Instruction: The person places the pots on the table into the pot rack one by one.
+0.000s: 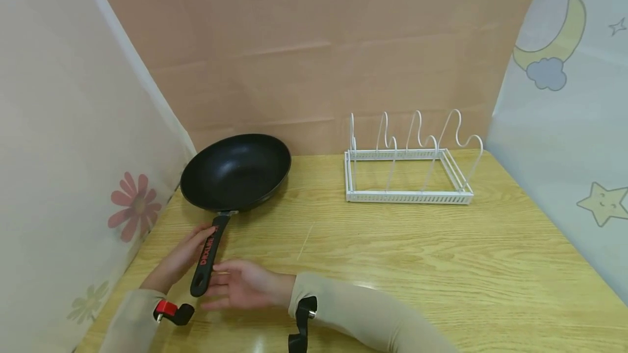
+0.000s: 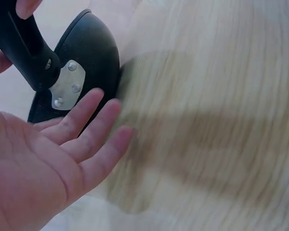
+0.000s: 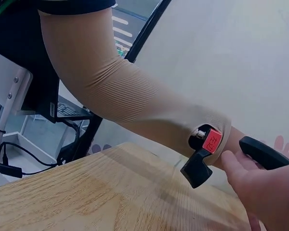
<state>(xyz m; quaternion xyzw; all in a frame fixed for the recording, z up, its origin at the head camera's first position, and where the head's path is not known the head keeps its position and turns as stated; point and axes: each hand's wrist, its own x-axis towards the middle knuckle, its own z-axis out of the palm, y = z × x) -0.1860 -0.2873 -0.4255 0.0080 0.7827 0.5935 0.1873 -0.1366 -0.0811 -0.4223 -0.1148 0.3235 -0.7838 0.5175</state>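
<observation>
Pan [image 1: 235, 173] left; rack [image 1: 409, 196] right

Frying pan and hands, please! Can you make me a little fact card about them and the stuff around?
Pan: round, black
Handle: black and red
Left hand: thumb on the handle, other fingers outstretched
Right hand: fingers outstretched, by the handle's end
Rack: white, right of the pan
Table: wood-grained

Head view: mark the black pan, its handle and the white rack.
Black pan [image 1: 236, 173], head view: inside of its bowl.
Handle [image 1: 208, 250], head view: the stretch with red lettering.
White rack [image 1: 407, 197], head view: slatted front rail.
</observation>
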